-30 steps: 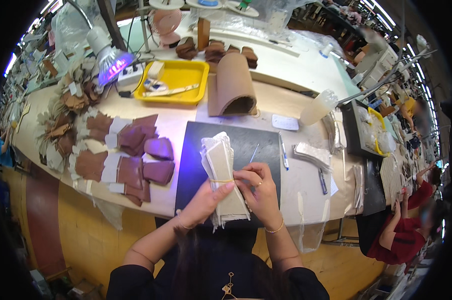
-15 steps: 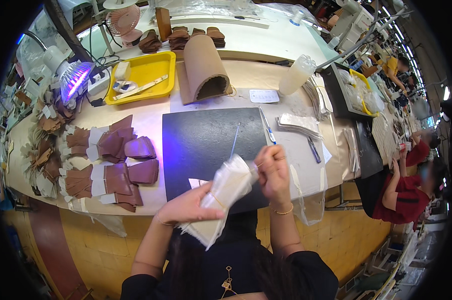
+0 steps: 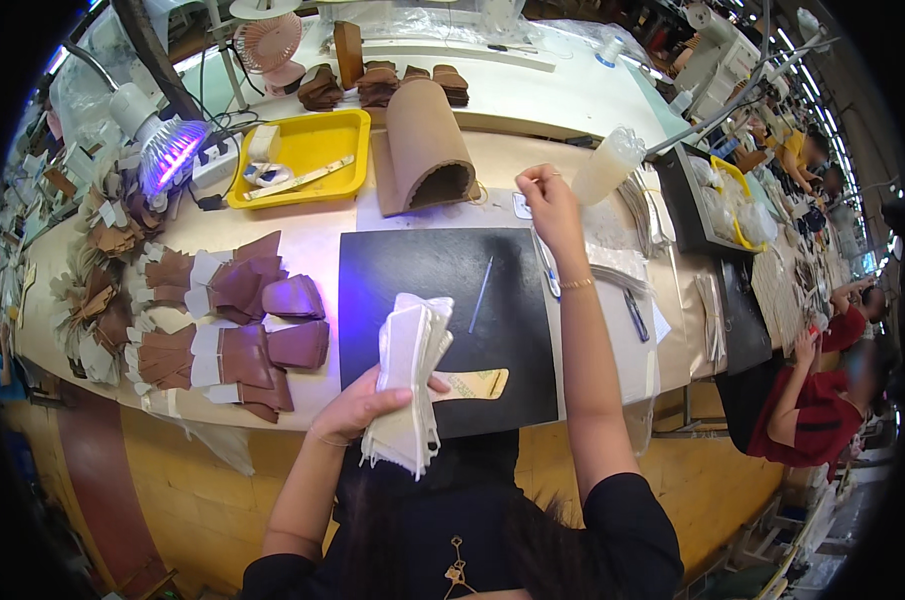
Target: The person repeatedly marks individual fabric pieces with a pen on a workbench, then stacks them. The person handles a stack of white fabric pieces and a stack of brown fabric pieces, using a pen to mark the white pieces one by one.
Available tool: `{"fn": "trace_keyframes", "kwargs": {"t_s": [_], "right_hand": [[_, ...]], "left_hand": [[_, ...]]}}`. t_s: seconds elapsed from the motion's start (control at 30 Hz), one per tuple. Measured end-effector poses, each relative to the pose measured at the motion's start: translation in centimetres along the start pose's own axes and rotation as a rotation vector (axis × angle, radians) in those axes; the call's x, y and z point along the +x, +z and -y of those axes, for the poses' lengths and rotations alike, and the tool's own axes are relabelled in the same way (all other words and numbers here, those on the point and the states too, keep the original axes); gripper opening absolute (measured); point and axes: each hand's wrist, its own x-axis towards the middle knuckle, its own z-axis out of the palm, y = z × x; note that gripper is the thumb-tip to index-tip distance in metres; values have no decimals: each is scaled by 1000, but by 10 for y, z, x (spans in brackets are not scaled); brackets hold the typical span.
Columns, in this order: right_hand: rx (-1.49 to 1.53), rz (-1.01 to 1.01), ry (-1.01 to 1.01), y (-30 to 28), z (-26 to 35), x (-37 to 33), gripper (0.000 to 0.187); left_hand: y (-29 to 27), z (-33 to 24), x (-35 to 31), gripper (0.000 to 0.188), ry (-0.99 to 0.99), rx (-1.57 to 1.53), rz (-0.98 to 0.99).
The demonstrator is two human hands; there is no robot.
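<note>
My left hand [image 3: 357, 412] grips a thick bundle of white cut pieces [image 3: 408, 375], thumb across the front, over the near edge of a black mat [image 3: 422, 262]. A tan, curved piece with printed marks [image 3: 480, 385] lies on the mat beside the bundle, its left end at my left fingertips. My right hand [image 3: 554, 205] is raised past the mat's far right corner, close to a translucent bottle [image 3: 609, 165]. Its fingers are pinched; what they hold, if anything, is too small to make out. A thin blue stick [image 3: 482, 295] lies on the mat.
Stacks of brown cut pieces [image 3: 242, 350] lie left of the mat, near a lit lamp [image 3: 172, 155]. Behind are a yellow tray [image 3: 357, 180] and a brown arched form [image 3: 422, 130]. Pale stacked pieces [image 3: 617, 265] and a dark blue pen-like tool [image 3: 635, 315] lie right.
My right hand has moved away from the bundle, up and forward toward the bottle. The band seen around the bundle no longer shows. The bundle now stands more upright, uncovering the tan piece.
</note>
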Motion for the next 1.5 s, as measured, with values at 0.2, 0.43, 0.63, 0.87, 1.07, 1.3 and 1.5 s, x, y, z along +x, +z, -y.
{"fn": "trace_keyframes", "kwargs": {"t_s": [0.2,0.43,0.63,0.87,1.07,1.3,1.5], "right_hand": [[-183,42,55,60,-50,53,18],[134,49,42,50,-16,-3,15],[259,392,-170,21,69,-150,17],[282,350,57,35,108,-189,39],[635,468,231,38,89,-196,25],[801,248,292,10,86,-186,12],[1126,469,459,3,95,-188,17]], "left_hand": [[-5,17,5,80,27,-381,-27],[-10,26,-2,69,93,-585,-13],[-8,27,11,69,86,-456,-18],[6,22,14,98,73,-35,-99],[10,26,6,98,140,35,-236],[6,27,8,86,136,-263,-120],[11,26,0,83,96,-212,-76]]}}
